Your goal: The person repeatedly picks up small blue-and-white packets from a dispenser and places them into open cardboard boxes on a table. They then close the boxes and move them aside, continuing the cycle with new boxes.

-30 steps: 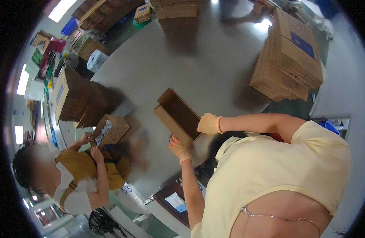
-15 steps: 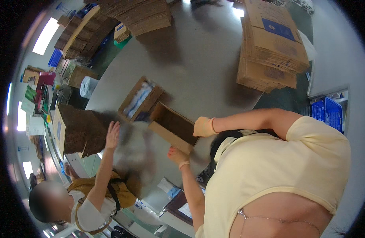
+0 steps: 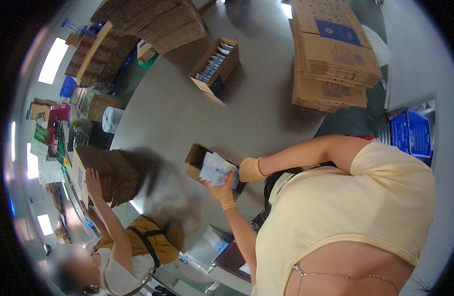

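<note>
Caught at an open carton (image 3: 193,170) on the desk (image 3: 271,118): white packets (image 3: 214,167) bunched over the carton's mouth, clasped in the fingers of the left hand (image 3: 221,190), thumb on top, left forearm (image 3: 243,237) slanting up from below the carton. At the carton's right side, right hand (image 3: 250,170) angled inward at the wrist, elbow out to the right; fingers mostly hidden, impossible to tell whether gripping. For neat handling, best to keep packets squared, edges clear of the carton's walls, and carton steady. Beyond the carton, a filled box (image 3: 229,68).
</note>
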`<state>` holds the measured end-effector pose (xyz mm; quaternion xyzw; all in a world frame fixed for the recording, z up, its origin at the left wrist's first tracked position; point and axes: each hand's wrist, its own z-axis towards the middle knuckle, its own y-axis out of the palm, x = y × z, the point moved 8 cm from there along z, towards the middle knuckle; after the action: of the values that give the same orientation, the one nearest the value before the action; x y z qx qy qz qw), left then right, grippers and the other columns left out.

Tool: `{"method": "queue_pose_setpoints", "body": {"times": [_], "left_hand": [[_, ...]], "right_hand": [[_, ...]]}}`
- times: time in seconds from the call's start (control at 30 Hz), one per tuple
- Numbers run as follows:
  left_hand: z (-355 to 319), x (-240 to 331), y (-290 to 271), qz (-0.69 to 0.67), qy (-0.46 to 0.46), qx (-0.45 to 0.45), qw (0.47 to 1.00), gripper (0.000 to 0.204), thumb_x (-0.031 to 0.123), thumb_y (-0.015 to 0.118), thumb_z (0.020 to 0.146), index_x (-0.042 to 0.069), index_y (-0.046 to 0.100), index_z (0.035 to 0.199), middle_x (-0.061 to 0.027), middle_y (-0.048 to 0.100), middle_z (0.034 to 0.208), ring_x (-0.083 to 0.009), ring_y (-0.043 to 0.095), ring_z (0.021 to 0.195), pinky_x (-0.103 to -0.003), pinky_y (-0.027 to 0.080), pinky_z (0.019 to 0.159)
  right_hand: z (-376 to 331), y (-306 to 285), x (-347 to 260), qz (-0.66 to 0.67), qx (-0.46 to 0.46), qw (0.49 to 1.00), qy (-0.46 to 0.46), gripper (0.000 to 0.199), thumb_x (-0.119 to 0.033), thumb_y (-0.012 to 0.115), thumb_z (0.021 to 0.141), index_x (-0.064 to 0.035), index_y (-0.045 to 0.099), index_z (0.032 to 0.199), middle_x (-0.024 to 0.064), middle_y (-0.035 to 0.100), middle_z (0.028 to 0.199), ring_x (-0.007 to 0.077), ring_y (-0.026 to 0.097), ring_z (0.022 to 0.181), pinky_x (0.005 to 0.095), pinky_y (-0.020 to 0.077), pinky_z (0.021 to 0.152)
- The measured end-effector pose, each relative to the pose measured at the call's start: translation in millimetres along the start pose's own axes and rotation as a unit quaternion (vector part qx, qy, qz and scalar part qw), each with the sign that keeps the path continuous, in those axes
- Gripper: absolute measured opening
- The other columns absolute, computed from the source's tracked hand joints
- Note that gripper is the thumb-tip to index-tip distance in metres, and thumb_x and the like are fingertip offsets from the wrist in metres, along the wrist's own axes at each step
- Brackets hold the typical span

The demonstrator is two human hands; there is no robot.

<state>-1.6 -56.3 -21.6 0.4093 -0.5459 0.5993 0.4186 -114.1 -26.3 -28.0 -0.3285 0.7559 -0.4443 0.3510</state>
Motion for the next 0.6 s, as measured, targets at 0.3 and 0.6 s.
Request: {"method": "queue_pose_setpoints", "body": {"times": [0.3,0.6], "left_hand": [[-2.5,-13.0,6.8,0.357,0.082,-0.126,0.922,0.095,0.028,0.086,0.057,0.006,0.041,0.137,-0.0133,0.05,0.134,-0.0298,0.053,0.112,-0.04,0.041,0.096],[55.2,23.9,55.9,0.609,0.056,-0.132,0.78,0.032,0.022,0.046,0.087,0.004,0.068,0.101,-0.0133,0.069,0.099,-0.0338,0.065,0.086,-0.046,0.049,0.079]], "right_hand": [[-13.9,-3.4,-4.8,-0.007,-0.009,1.0,0.0,0.013,-0.016,0.064,0.077,-0.0102,0.073,0.085,0.006,0.071,0.087,0.026,0.068,0.08,0.0387,0.053,0.06],[-13.5,-1.5,-10.8,-0.047,-0.035,0.998,0.015,0.011,-0.013,0.066,0.074,-0.013,0.072,0.084,0.0047,0.071,0.087,0.0234,0.069,0.08,0.0353,0.0525,0.059]]}}
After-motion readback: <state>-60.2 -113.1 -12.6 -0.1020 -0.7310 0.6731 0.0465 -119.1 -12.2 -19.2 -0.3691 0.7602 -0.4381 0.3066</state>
